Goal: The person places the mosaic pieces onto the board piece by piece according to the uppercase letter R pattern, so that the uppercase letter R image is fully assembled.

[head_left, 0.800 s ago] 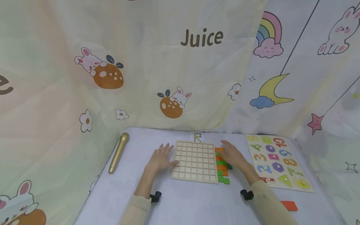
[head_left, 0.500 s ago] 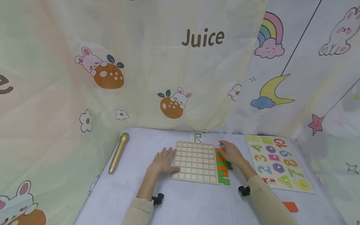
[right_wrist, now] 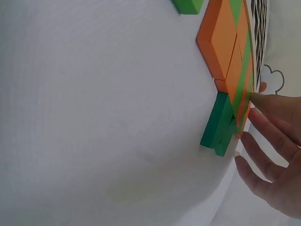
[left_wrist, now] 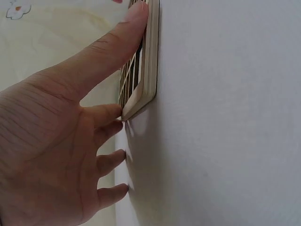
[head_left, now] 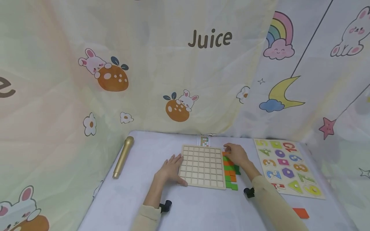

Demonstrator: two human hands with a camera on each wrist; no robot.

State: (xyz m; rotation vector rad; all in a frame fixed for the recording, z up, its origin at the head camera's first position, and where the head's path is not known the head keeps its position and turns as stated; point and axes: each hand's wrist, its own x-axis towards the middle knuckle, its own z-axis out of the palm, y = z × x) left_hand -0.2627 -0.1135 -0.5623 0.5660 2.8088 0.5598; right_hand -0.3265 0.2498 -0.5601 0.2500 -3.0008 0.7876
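Observation:
A square wooden grid board (head_left: 203,166) lies on the table. In the head view my left hand (head_left: 170,171) is at its left side, fingers extended along the edge. The thumb (left_wrist: 101,54) rests on the board's near edge in the left wrist view; the index fingertip touches its corner. Along the board's right side runs a strip of orange and green blocks (head_left: 229,168). At its far end is my right hand (head_left: 237,154), loosely bent. In the right wrist view the thumb touches the orange and green blocks (right_wrist: 230,52), beside dark green blocks (right_wrist: 218,120); fingertips are partly hidden.
A gold microphone (head_left: 123,157) lies at the left. Behind the board is a small pattern card (head_left: 204,141). At the right lies a number and shape puzzle board (head_left: 284,189), with a red-orange piece (head_left: 300,213) nearer the front. A printed curtain (head_left: 144,106) hangs behind.
My left hand has shifted right, its thumb sliding from the grid to the board's near left corner. My right hand has moved slightly left and its fingers have bent over the strip's far end.

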